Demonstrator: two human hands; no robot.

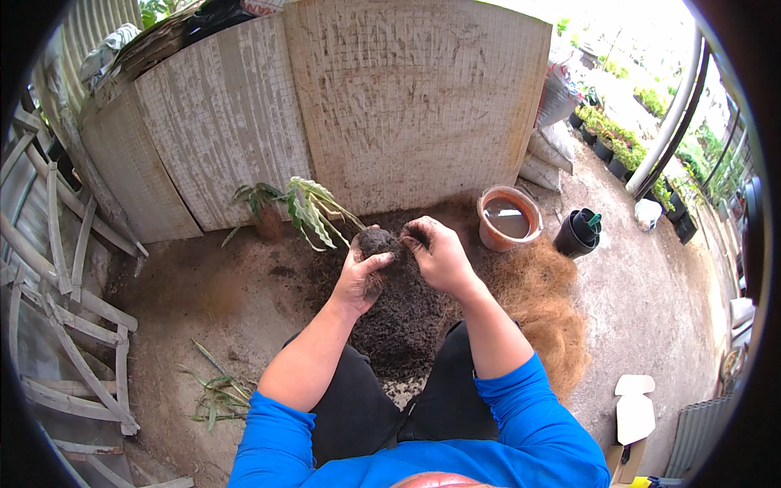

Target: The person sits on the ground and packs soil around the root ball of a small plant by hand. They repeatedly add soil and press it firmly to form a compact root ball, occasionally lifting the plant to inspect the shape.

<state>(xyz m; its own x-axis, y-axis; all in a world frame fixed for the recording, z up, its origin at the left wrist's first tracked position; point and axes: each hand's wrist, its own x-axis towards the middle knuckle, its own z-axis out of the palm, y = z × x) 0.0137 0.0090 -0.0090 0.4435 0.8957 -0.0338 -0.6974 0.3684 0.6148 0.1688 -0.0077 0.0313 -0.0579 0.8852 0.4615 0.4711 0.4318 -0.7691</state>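
Note:
My left hand is closed around the dark root ball of a leafy plant, in front of my knees. The plant's long green leaves with pale wavy edges lean out to the left. Just right of the root ball is my right hand, its fingers curled together in a pinch. Whatever those fingers hold is too small and shaded to make out. Beneath both hands, a heap of dark crumbly soil spreads over the ground between my legs.
Right of the soil lies brown fibre. Beyond it stand a terracotta-coloured bucket of murky water and stacked black pots. Another plant with a brown root ball rests by the board wall. Loose plants lie at left.

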